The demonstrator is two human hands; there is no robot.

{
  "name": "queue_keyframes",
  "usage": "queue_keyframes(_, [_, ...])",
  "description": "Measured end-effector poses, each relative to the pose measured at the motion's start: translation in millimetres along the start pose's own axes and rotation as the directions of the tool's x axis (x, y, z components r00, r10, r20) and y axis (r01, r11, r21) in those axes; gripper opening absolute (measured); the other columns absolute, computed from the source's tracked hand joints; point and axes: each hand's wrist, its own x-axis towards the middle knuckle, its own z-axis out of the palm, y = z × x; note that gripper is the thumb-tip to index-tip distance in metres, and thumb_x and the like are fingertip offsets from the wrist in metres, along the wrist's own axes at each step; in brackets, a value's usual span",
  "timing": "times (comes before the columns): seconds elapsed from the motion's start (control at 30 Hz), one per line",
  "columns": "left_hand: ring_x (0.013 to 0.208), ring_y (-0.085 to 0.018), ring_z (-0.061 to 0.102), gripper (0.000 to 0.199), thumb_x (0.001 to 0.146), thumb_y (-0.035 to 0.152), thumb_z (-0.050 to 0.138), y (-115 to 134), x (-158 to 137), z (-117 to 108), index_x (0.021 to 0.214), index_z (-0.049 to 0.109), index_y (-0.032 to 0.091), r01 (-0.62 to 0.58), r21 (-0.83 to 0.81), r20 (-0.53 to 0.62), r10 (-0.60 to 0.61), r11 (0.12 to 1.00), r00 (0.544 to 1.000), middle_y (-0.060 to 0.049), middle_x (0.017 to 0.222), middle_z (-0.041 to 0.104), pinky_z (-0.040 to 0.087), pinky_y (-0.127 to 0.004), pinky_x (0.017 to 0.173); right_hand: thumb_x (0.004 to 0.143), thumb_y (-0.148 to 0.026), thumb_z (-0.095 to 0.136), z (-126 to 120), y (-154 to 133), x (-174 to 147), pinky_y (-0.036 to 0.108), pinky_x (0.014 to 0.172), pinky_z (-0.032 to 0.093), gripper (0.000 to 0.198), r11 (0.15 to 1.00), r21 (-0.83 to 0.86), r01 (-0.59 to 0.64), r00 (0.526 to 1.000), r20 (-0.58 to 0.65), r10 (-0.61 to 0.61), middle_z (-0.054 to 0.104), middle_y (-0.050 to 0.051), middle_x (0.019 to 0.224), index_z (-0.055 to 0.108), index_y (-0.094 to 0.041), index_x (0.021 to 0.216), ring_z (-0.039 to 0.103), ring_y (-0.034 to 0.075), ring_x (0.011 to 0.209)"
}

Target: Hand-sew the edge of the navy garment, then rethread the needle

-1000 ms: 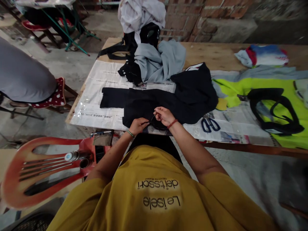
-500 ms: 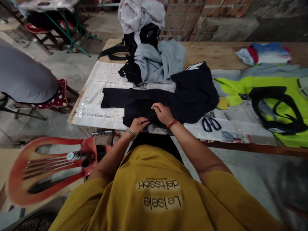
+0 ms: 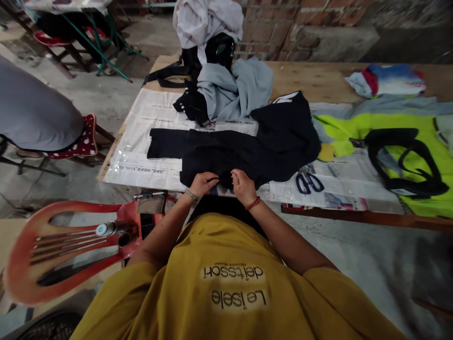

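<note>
A dark navy garment [image 3: 226,151] lies spread over the newspaper at the table's front edge. My left hand [image 3: 201,183] pinches its near edge between thumb and fingertips. Just to the right, my right hand [image 3: 244,186] is closed in a pinch at the same edge, fingertips close to the left ones. Whatever sits in the right fingertips is too small to make out. Scissors with dark blue handles [image 3: 309,183] rest on the newspaper right of the garment, their blades partly hidden.
Newspaper [image 3: 134,151] covers the wooden table [image 3: 300,78]. Behind the garment are grey cloth [image 3: 237,89] and a white bundle [image 3: 208,21]. Yellow-green clothing [image 3: 382,120] with a black strap [image 3: 392,137] lies right. A red plastic chair [image 3: 67,208] stands left; a seated person [image 3: 35,104] is beyond.
My right hand has come down toward my body, from above the garment to its near edge. My left hand keeps its pinch in nearly the same place.
</note>
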Motion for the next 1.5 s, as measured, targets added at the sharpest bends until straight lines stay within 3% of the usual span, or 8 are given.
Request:
queue_keyframes(0.2, [0.071,-0.013,0.063,0.016,0.086,0.027,0.058,2,-6,1,0.085,0.072,0.018,-0.182,0.202,0.098,0.165,0.962,0.981,-0.003,0.08,0.071,0.046,-0.025,0.068,0.094,-0.033,0.033,8,21,-22,0.034,0.079,0.05,0.028,0.989,0.098,-0.113,0.98,-0.155,0.127,0.065,0.007,0.088,0.058,-0.02,0.1,0.063,0.018,0.081])
queue_keyframes(0.4, [0.074,-0.017,0.06,0.021,0.091,0.024,0.049,19,-26,-16,0.097,0.069,0.022,-0.344,0.599,0.255,0.235,0.723,0.938,-0.005,0.08,0.067,0.036,-0.037,0.08,0.091,-0.037,0.041,6,26,-16,0.029,0.068,0.05,0.024,0.91,0.333,-0.246,0.939,-0.15,0.309,0.063,0.002,0.078,0.057,-0.02,0.095,0.061,0.013,0.063])
queue_keyframes(0.57, [0.07,-0.019,0.056,0.022,0.089,0.017,0.047,31,-44,-35,0.098,0.067,0.02,-0.299,0.761,0.259,0.153,0.576,0.954,-0.006,0.075,0.063,0.032,-0.042,0.081,0.084,-0.047,0.05,-5,32,-10,0.019,0.041,0.04,0.027,0.652,0.672,-0.351,0.876,-0.01,0.481,0.061,-0.001,0.073,0.054,-0.021,0.092,0.059,0.011,0.056])
queue_keyframes(0.67, [0.067,-0.019,0.054,0.021,0.086,0.013,0.048,31,-53,-41,0.088,0.068,0.02,-0.287,0.782,0.257,0.133,0.553,0.957,-0.005,0.071,0.061,0.033,-0.043,0.079,0.078,-0.049,0.059,-24,41,-3,0.019,0.041,0.043,0.031,0.542,0.743,-0.393,0.883,0.141,0.448,0.061,-0.001,0.073,0.054,-0.02,0.089,0.06,0.011,0.055])
queue_keyframes(0.93, [0.084,-0.022,0.056,0.021,0.083,0.016,0.054,36,-62,-33,0.095,0.068,0.025,-0.262,0.728,0.142,0.235,0.634,0.962,-0.007,0.091,0.067,0.028,-0.052,0.095,0.082,-0.044,0.053,-28,14,-4,0.019,0.046,0.044,0.027,0.716,0.58,-0.389,0.921,0.264,0.287,0.062,-0.001,0.075,0.059,-0.02,0.092,0.057,0.008,0.053])
queue_keyframes(1.2, [0.074,-0.017,0.053,0.018,0.09,0.019,0.051,41,-64,-10,0.092,0.068,0.024,-0.298,0.701,0.13,0.295,0.647,0.947,-0.004,0.083,0.067,0.032,-0.042,0.087,0.092,-0.032,0.044,-10,-15,-15,0.022,0.065,0.048,0.025,0.951,0.287,-0.118,0.941,0.337,0.015,0.063,-0.002,0.071,0.066,-0.023,0.102,0.059,0.011,0.062])
queue_keyframes(1.33, [0.074,-0.017,0.053,0.018,0.091,0.019,0.05,37,-66,-7,0.089,0.068,0.023,-0.318,0.701,0.093,0.361,0.638,0.928,-0.003,0.085,0.068,0.032,-0.04,0.083,0.089,-0.021,0.05,-18,-7,-12,0.026,0.081,0.047,0.021,0.992,0.091,0.082,0.9,0.421,-0.113,0.067,0.005,0.091,0.069,-0.021,0.097,0.062,0.014,0.084])
queue_keyframes(1.5, [0.075,-0.017,0.053,0.017,0.09,0.019,0.052,32,-65,-3,0.089,0.069,0.023,-0.301,0.678,0.06,0.357,0.67,0.932,-0.004,0.086,0.069,0.032,-0.039,0.082,0.088,-0.015,0.049,-18,-7,-11,0.024,0.076,0.045,0.025,0.978,-0.113,0.174,0.855,0.51,-0.093,0.064,0.005,0.093,0.07,-0.021,0.099,0.061,0.014,0.081])
